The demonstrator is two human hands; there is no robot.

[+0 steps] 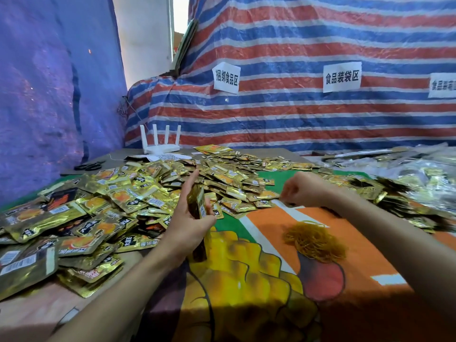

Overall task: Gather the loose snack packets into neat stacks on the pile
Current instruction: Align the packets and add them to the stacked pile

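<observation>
Packets (118,193): gold foil pouches with orange print and black labels, flat and crinkly. They lie loose and unordered in a pile (222,176) across the left and far side of the cloth (271,267). Near to far: left hand (190,218) grips a small stack (197,206) on edge at the pile's near side, thumb on one face and fingers up the other. Rubber bands (315,240) sit in a loose clump on the cloth right of centre, apart from both hands. Right hand (303,191) is down at the pile's near edge, fingers curled under, back to the camera; can't tell if it's pinching a packet or nothing. Step, my read: mid-collect, building one stack, right hand going for the next piece. Next move needs a single packet lifted clean off its neighbours, turned to match the stack, and its edges squared as it goes in. Foil will likely slide, so thumb pressure matters. Far: scissors (88,166) at left, router (160,141) behind the pile, striped tarp (296,119) as backdrop.
</observation>
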